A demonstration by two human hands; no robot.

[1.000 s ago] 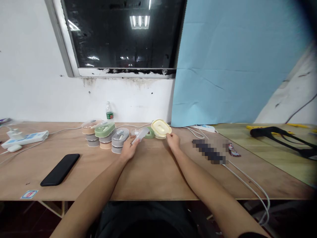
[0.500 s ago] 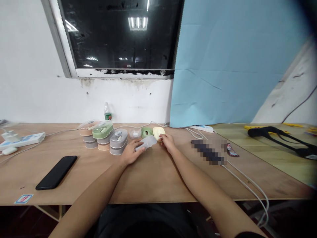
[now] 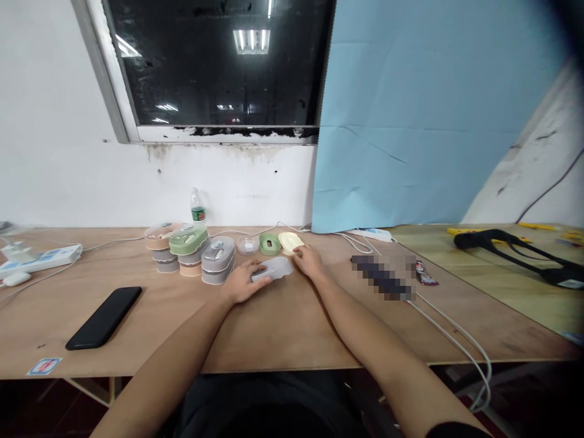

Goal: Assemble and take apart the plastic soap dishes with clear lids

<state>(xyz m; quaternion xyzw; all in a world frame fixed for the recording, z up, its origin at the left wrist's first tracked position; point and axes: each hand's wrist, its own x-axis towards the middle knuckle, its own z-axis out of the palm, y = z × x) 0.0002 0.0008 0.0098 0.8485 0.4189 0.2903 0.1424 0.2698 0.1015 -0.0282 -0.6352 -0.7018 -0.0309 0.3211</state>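
Reaching forward, the left hand (image 3: 249, 281), half-open, grasps a translucent white plastic piece (image 3: 277, 267); the right hand (image 3: 310, 262), fingers curled, touches a pale-yellow oval container (image 3: 291, 242), grip unclear.

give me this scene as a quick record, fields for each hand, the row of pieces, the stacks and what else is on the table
left hand: holding clear plastic piece
right hand: fingers at the edge of yellow piece
row, left to right: clear dish, green piece, yellow piece
stacks, left to right: peach-topped, green-topped, grey
behind stacks: bottle, upright
front left of table: black phone, lying flat
right side: wrapper; item beside it pixelated, unclear
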